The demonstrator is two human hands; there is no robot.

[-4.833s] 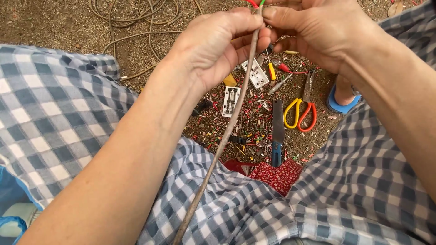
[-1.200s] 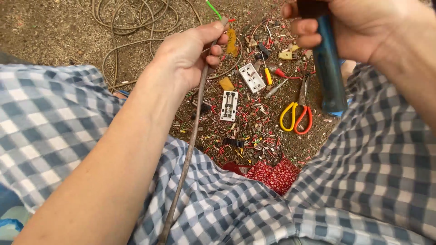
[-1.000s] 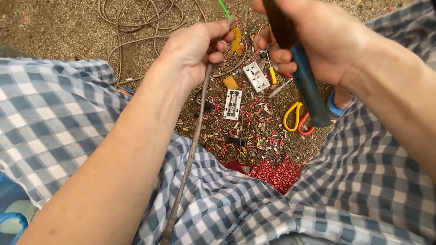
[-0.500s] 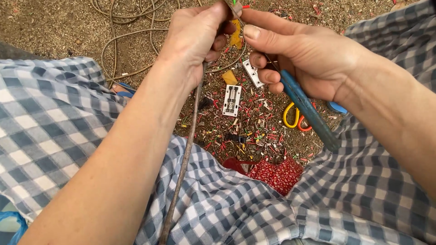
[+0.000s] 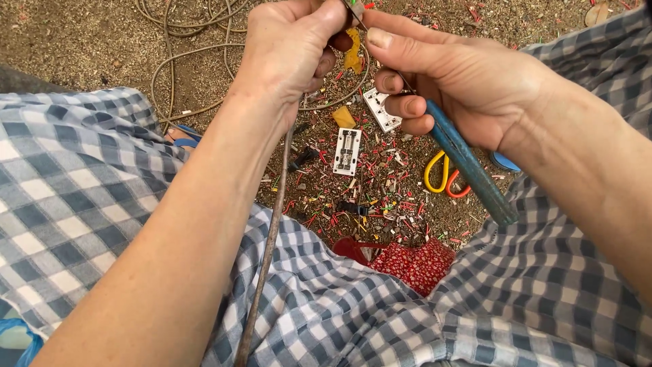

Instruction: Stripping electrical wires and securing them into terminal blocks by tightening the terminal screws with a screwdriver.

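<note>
Most of the lower view is being filled by a blue-and-white checked garment (image 5: 81, 204) draped over both knees, with bare dirt ground (image 5: 81, 41) showing between and beyond them. Coils of grey cable (image 5: 183, 54) are lying on the ground toward the upper left edge. A grey cable (image 5: 272, 224) is being held upright near its top end by the left hand (image 5: 292, 47), which is closed tightly around it; the cable is running down across the lap to the bottom edge. A blue-handled tool (image 5: 468, 166) is being gripped in the curled fingers of the right hand (image 5: 462, 81), its thumb stretched toward the cable's tip. Below the hands, a red patterned cloth (image 5: 418, 261) is lying on the ground, beside yellow-and-red scissors (image 5: 445, 180), two white socket parts (image 5: 347, 151) and scattered wire scraps (image 5: 380, 204).
</note>
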